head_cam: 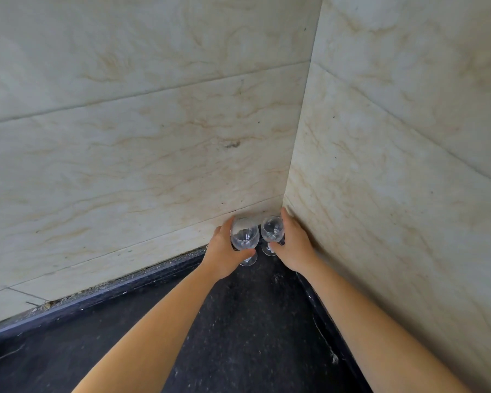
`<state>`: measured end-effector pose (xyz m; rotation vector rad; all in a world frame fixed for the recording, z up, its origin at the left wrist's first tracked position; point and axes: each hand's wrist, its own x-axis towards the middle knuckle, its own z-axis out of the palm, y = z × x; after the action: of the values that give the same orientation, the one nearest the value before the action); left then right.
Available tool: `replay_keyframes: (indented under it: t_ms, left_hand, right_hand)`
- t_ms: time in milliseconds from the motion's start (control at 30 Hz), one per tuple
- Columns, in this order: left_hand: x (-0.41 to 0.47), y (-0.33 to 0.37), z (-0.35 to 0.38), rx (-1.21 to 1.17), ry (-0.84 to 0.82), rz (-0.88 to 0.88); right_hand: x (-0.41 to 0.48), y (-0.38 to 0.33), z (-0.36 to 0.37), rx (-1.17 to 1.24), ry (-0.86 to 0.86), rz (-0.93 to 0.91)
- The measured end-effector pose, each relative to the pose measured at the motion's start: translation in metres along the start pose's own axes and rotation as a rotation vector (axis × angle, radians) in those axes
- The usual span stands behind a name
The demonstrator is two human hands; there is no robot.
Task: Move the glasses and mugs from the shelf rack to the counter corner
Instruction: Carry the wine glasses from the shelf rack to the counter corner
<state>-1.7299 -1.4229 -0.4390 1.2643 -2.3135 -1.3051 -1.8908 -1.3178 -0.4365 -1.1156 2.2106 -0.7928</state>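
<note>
Two bare forearms reach across a dark, speckled stone counter point(253, 321) toward its far corner, where two cream, veined marble-look walls meet. The left hand point(224, 251) wraps its fingers point(245, 253) around the bowl of a clear stemmed glass point(244, 234); the round foot shows just below the hand, and whether it is already resting on the counter cannot be told. The right hand point(294, 245) cups a second stemmed glass point(272, 229) from the side nearest the right-hand wall point(394, 165), fingers closed on the bowl, its foot low against the counter deep in the corner.

Both glasses are thin, transparent and round-bowled on narrow stems, smooth and likely slippery. The counter looks hard and faintly gritty, with pale flecks, and a raised dark lip runs along its back edge under the rear wall point(139, 151).

The bowls sit just beside each other, nearly touching, so a small inward nudge from either hand could knock them together and chip a rim. The right hand is pressed close to the wall, leaving little room to draw back; a snagged finger on release could tip that top-heavy glass. Setting either foot down at a tilt on the hard stone risks a crack.
</note>
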Motion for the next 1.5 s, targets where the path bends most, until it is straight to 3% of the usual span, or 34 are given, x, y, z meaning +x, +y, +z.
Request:
replay_keyframes:
  t_ms: [133,267,433,633,767,1000,1300,1500]
  left_hand:
    - [-0.027,0.016,-0.029,0.100,0.049,-0.004]
    - [-0.061,0.062,-0.089,0.262,0.183,0.104]
    - [-0.126,0.137,-0.194,0.536,0.464,0.317]
    - [-0.256,0.179,-0.322,0.838,0.897,0.366]
    - [-0.376,0.136,-0.362,0.999,1.085,0.129]
    - [-0.618,0.036,-0.362,1.034,1.196,-0.435]
    - [-0.969,-0.019,-0.330,1.030,1.512,-0.799]
    - [-1.214,-0.035,-0.272,1.077,1.600,-1.061]
  right_hand:
    - [-0.019,-0.019,-0.023,-0.091,-0.003,-0.022]
    - [-0.039,-0.075,-0.061,-0.164,0.092,-0.159]
    - [-0.073,-0.183,-0.122,-0.278,0.291,-0.434]
    - [-0.122,-0.317,-0.148,-0.348,0.587,-0.819]
    - [-0.159,-0.387,-0.087,-0.284,0.592,-1.034]
    - [-0.303,-0.475,0.085,-0.171,0.284,-1.360]
    - [-0.603,-0.566,0.222,-0.030,0.050,-1.727]
    - [-0.854,-0.594,0.306,0.176,-0.111,-1.940]
